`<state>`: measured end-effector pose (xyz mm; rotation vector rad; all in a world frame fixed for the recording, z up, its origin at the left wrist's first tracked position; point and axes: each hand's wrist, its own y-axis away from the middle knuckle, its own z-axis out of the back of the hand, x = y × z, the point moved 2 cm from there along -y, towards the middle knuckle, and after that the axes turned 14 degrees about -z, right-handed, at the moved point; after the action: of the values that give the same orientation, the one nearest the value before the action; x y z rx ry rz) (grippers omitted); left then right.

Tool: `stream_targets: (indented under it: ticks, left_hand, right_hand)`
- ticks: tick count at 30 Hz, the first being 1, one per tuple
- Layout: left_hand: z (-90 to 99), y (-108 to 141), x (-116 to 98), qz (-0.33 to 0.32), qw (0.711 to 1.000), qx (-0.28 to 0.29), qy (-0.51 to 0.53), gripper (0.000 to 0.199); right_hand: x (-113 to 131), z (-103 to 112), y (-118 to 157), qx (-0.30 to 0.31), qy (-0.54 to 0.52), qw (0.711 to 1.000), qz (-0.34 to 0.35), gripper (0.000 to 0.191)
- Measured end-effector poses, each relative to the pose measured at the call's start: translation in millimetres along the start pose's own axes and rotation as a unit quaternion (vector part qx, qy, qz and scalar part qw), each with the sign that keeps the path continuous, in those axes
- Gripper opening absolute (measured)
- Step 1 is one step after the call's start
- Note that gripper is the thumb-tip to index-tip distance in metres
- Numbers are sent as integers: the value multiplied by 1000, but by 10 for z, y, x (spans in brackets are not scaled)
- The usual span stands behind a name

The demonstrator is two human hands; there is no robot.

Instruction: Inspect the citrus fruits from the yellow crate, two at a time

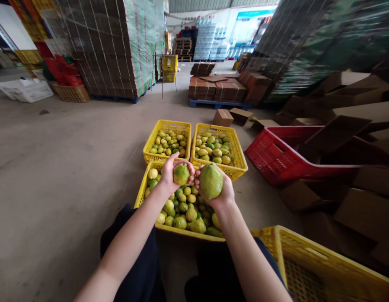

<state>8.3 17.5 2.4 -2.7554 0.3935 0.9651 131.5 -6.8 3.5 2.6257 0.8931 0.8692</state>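
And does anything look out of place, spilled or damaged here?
Yes: on the right, open cartons lie jumbled at odd angles around the red crate. A yellow-green speck on the floor beyond it may be stray fruit, though too small to tell. The held fruits show no obvious damage.

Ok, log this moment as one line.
left hand: holds smaller green-yellow fruit | right hand: holds larger green fruit | below both: yellow crate holding more fruit

Free to pass leftward over open floor (71, 159); blocked below by a fruit-filled yellow crate (191, 233), rightward by a red crate (271, 165) and cardboard boxes (367, 209).
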Motion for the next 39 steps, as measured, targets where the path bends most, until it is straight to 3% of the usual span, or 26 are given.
stream_targets:
  ticks: [10,17,26,39]
  left_hand:
    - [-41,31,-51,4,1000,3,-28,62]
    - [-36,29,-44,10,999,-14,-45,57]
    - [-22,26,-28,14,999,-13,-44,54]
    - [-24,37,-39,25,998,-28,-56,53]
  right_hand:
    - [-21,-34,22,52,51,997,-21,39]
    - [-17,-24,16,24,39,998,-31,44]
    - [-22,-8,6,2,26,999,-40,38]
    - [-21,9,8,6,0,998,-55,33]
